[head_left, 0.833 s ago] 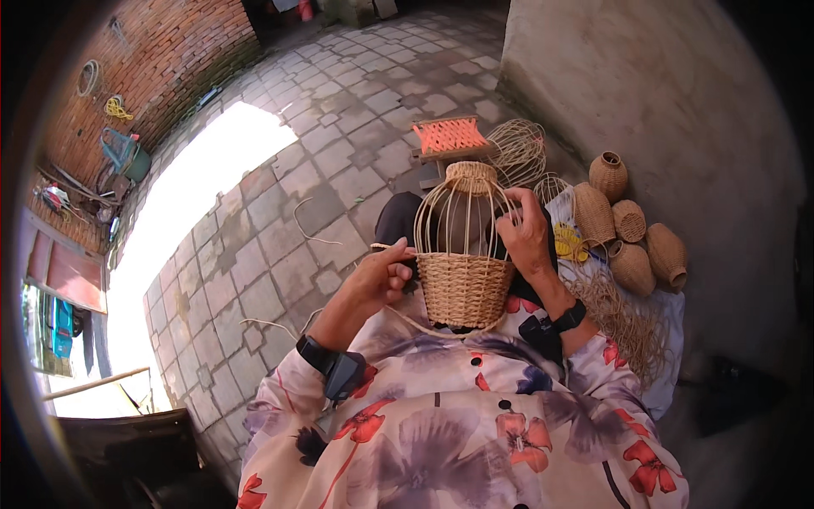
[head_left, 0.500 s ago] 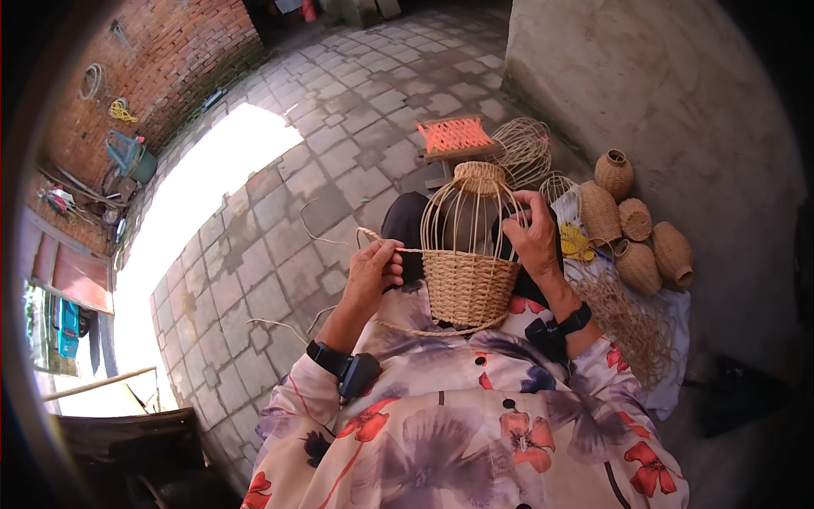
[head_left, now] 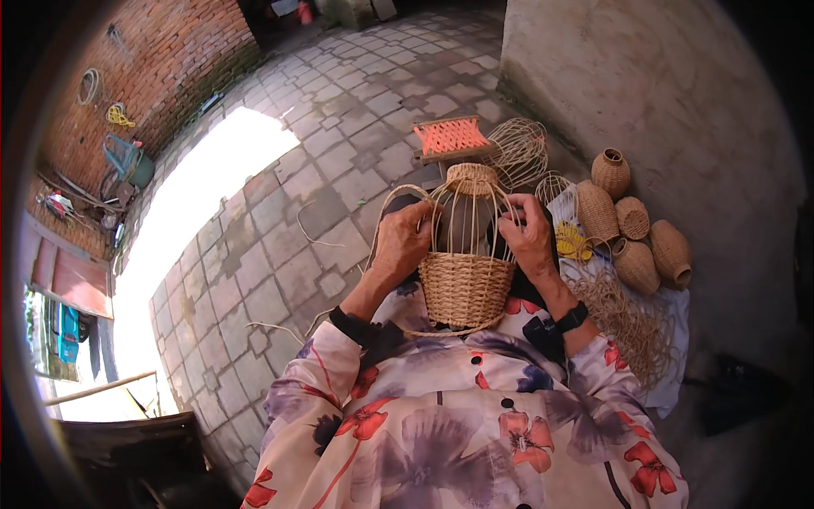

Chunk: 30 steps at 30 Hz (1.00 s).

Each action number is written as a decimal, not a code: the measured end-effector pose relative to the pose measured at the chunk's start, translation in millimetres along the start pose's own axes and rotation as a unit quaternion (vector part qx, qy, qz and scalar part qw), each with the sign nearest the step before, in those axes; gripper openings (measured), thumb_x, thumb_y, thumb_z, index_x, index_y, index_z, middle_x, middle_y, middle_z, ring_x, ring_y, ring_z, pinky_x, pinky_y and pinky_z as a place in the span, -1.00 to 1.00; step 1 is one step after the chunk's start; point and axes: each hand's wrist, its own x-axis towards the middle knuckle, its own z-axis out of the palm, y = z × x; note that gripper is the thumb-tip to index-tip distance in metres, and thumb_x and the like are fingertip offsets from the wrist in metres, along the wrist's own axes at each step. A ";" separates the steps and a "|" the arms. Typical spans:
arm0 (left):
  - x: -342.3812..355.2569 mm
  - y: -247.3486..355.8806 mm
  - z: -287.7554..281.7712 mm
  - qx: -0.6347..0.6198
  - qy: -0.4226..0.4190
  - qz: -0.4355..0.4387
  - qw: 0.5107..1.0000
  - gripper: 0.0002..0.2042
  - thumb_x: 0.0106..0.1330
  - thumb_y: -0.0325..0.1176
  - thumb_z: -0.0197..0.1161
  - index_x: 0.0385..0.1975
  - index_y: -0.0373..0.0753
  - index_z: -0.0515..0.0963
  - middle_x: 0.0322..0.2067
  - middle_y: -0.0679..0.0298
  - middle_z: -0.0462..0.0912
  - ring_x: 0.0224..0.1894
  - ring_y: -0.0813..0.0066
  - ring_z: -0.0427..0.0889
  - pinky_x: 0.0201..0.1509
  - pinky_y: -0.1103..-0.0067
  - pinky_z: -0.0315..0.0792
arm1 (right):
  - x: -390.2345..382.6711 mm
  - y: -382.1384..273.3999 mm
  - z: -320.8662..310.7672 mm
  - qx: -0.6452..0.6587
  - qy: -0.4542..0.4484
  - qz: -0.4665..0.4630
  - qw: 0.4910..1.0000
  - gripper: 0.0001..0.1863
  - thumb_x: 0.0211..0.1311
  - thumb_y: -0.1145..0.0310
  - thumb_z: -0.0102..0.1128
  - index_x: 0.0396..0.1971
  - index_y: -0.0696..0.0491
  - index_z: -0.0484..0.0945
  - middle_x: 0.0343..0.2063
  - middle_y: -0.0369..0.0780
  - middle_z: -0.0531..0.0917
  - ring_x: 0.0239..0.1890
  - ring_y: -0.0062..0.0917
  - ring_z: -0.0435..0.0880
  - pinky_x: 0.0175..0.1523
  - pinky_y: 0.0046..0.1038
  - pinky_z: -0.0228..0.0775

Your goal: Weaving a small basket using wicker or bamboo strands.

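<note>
A half-woven basket (head_left: 467,288) sits between my knees, its lower wall densely woven. Bare upright stakes (head_left: 469,222) rise from that wall to a narrow woven collar (head_left: 472,177) at the far end. My left hand (head_left: 401,243) is closed at the left stakes, pinching a straw-coloured weaving strand (head_left: 379,219) that arches up beside it. On the other side, my right hand (head_left: 528,236) has its bent fingers closed on the right-hand stakes. Its fingertips are partly hidden behind them. Another length of strand curves under the basket's near end.
Beyond the basket stands a small wooden stool (head_left: 452,136) with orange cord webbing. A bundle of coiled canes (head_left: 518,151) lies beside it. Several finished woven vases (head_left: 599,214) and loose fibre (head_left: 623,327) rest on a white sheet at right, near a plaster wall (head_left: 644,93).
My left hand has moved right and up, from out left of the basket to its left stakes. The strand, earlier stretched sideways, now loops upward. My right hand stays at the right stakes.
</note>
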 end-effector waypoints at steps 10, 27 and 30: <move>1.2 33.1 6.8 0.093 0.008 0.060 0.994 -0.77 0.13 -0.51 0.16 -0.19 -0.27 0.59 -0.40 0.01 0.60 -0.36 -0.01 0.61 -0.31 0.28 0.48 | 15.6 -26.0 5.3 -0.062 0.020 -0.105 0.992 -0.68 0.25 0.24 0.14 -0.11 0.13 0.43 -0.17 -0.11 0.51 -0.06 -0.22 0.50 0.06 -0.28 0.33; -53.7 -34.1 -64.8 -0.467 -0.181 -0.291 0.815 -0.76 0.42 -0.26 0.10 -0.02 -0.21 0.46 -0.45 0.39 0.54 -0.50 0.72 0.43 -0.46 0.72 0.36 | 18.1 -21.7 23.6 -0.151 -0.030 -0.084 0.984 -0.48 -0.08 0.31 0.24 -0.02 0.04 0.39 -0.04 -0.12 0.45 0.04 -0.17 0.42 0.13 -0.18 0.29; -53.9 -44.5 -74.1 -0.564 -0.090 -0.273 0.774 -0.74 0.43 -0.25 0.10 -0.04 -0.27 0.51 -0.45 0.42 0.54 -0.47 0.71 0.49 -0.41 0.72 0.42 | 14.3 -15.1 16.6 -0.098 -0.035 -0.086 0.991 -0.48 -0.08 0.36 0.23 -0.02 0.07 0.38 -0.03 -0.11 0.43 0.08 -0.18 0.42 0.18 -0.23 0.28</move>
